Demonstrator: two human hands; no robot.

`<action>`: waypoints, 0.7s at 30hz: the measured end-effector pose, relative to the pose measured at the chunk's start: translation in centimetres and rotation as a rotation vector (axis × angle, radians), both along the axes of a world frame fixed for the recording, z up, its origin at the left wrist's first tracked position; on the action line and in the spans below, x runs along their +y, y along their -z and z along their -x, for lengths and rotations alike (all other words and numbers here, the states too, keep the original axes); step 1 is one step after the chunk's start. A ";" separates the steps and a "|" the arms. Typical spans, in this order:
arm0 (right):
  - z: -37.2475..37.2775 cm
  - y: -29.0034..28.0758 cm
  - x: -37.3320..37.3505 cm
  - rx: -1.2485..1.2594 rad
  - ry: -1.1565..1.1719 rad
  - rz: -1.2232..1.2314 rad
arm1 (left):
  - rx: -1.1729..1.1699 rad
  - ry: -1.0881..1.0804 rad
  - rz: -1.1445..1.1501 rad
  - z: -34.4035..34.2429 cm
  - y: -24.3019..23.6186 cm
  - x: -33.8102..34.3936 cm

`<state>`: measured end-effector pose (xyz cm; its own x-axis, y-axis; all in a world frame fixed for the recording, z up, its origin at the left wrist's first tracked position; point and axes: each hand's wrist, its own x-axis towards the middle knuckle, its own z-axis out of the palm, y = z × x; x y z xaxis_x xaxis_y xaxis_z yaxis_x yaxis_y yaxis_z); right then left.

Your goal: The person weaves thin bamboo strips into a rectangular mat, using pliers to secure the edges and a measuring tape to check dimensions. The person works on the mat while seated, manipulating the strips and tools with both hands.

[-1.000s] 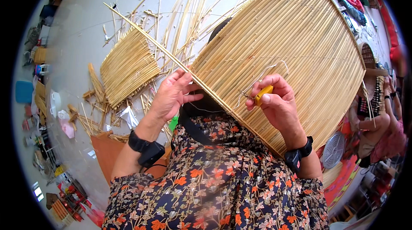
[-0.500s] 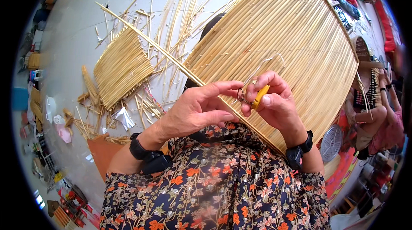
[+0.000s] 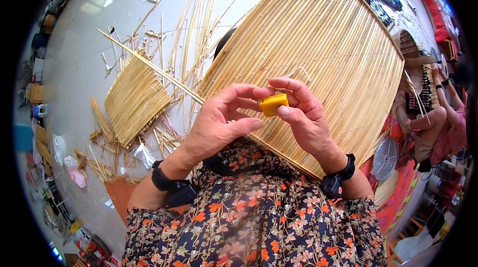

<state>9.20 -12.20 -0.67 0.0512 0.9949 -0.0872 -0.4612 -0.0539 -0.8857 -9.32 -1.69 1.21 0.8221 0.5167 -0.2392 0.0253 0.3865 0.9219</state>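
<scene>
A small yellow square case (image 3: 273,104) is pinched between the thumb and fingers of my right hand (image 3: 304,115). My left hand (image 3: 219,112) reaches to its left side, fingertips at the case's edge; its thumb stands apart from the fingers. Whether those fingertips grip a small part of the case is hidden. Under both hands a large mat of pale reed stalks (image 3: 318,38) lies slanting across my lap, with a loop of white thread (image 3: 301,72) on it just beyond my fingers. Thin long sticks (image 3: 149,63) stick out to the far left from the mat's near edge.
To the left on the floor lies a smaller reed mat (image 3: 134,95), among reed offcuts (image 3: 167,135) and white scraps (image 3: 143,155). Long loose strips (image 3: 191,43) lie beyond it. At right are a grey round perforated lid (image 3: 385,158) and another person (image 3: 445,132) seated nearby.
The yellow case has turned so its flat face shows, and the dark ring seen beside it is now out of sight. My right hand moved slightly left and up; the whole view shifted a little.
</scene>
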 end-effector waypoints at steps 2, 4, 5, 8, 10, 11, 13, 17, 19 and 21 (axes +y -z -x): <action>-0.1 0.2 0.0 -0.086 0.003 -0.039 | -0.032 -0.008 -0.028 -0.7 0.5 -0.4; -0.1 -0.7 0.0 -0.101 -0.022 -0.053 | -0.036 -0.042 0.066 -0.9 1.0 -0.3; -0.1 -0.9 0.0 -0.106 -0.035 -0.059 | -0.036 -0.060 0.114 -0.9 1.3 -0.3; -0.3 -0.4 0.3 0.058 0.000 -0.072 | -0.082 -0.116 0.289 -0.9 1.2 -0.2; -0.8 -0.2 0.4 0.068 0.042 -0.058 | -0.107 -0.121 0.434 -0.6 1.3 -0.2; -0.9 -0.1 0.4 0.015 0.053 -0.069 | -0.111 -0.128 0.454 -0.6 1.5 -0.2; -1.0 0.1 0.3 -0.093 0.074 -0.091 | -0.120 -0.143 0.493 -0.5 1.6 -0.3; -1.2 -0.4 0.3 -0.393 0.044 -0.175 | -0.063 -0.120 0.517 -0.5 1.6 -0.3; -1.0 0.3 0.3 -0.439 0.067 -0.206 | -0.041 -0.120 0.520 -0.7 1.4 -0.5; -0.6 0.3 0.4 -0.419 0.121 -0.213 | -0.059 -0.111 0.497 -0.8 1.4 -0.7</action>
